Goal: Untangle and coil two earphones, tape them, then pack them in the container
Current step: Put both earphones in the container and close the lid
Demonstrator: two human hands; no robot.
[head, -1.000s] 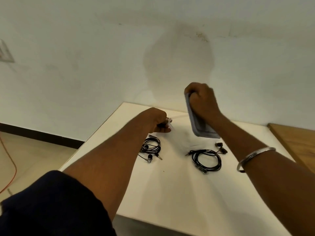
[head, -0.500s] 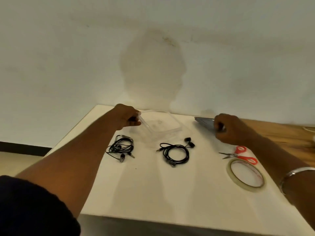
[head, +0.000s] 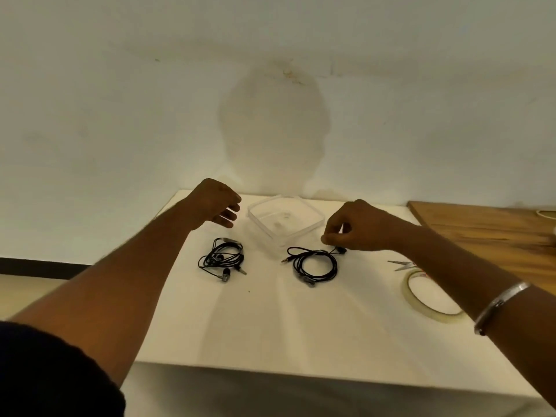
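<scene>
Two black earphones lie on the white table (head: 270, 326). The left earphone (head: 222, 260) is a loose tangled bundle. The right earphone (head: 314, 264) forms a rough ring with its plug pointing left. Behind them stands the clear square container (head: 313, 216), uncovered and with nothing in it. My left hand (head: 215, 206) hovers above the left earphone, left of the container, fingers loosely apart and holding nothing. My right hand (head: 358, 228) is pinched at the earbud end of the right earphone, by the container's right corner. The ring still lies flat.
A roll of clear tape (head: 433, 296) lies at the right, partly under my right forearm. Scissors (head: 401, 264) lie just behind it. A wooden tabletop (head: 487, 230) adjoins the white table on the right. A wall stands close behind.
My right hand put the grey lid down at the far right and came back to the right earphone. My left hand let go of the container and opened.
</scene>
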